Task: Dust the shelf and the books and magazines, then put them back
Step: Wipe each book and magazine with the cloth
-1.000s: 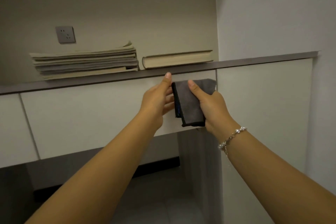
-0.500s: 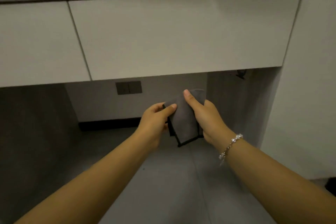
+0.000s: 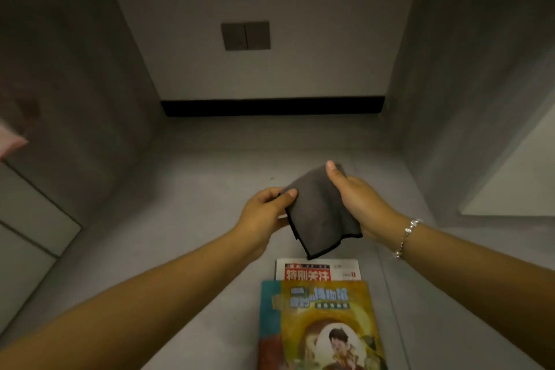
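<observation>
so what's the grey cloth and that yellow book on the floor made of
The grey cloth looks like soft matte fabric, maybe microfibre: it drapes limply and has a dark stitched edge. The yellow book seems paper with a glossy printed cover, as it shows a faint sheen.

Bare forearms (no sleeves), a beaded silver bracelet (image 3: 406, 236) on the right wrist.

the grey floor (image 3: 192, 249) bears 2 stacked magazines: a colourful one (image 3: 321, 324) atop a white-and-red one (image 3: 318, 270).

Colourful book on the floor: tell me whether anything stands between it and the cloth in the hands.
Nothing visible does. The grey cloth, held by the left hand and right hand, hangs above the red-and-white magazine, beyond the colourful book; only open air lies between them.
</observation>
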